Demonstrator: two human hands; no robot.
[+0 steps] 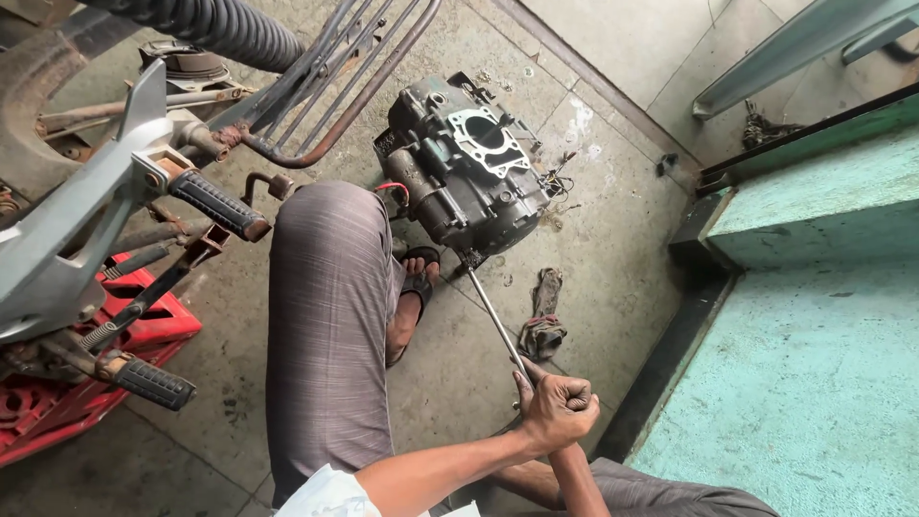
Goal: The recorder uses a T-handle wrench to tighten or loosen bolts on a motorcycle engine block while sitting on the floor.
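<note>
On the workshop floor [479, 364], I sit with one sandalled foot [414, 287] braced beside a motorcycle engine [469, 168] that lies stripped on the concrete, its cylinder already off and the open crankcase mouth with its pale gasket [485, 141] facing up. Both my hands are clamped together on the handle end of a long steel wrench [496, 321], my left hand [555, 414] wrapped over the top, my right hand [574, 407] mostly hidden beneath it. The wrench's far tip meets the engine's lower edge, at a fastener too small to make out, so the lower case looks still bolted. A dirty rag [544, 316] lies just beside the shaft. A motorcycle frame with footpegs [220, 204] stands to my left over a red crate [144, 330].
</note>
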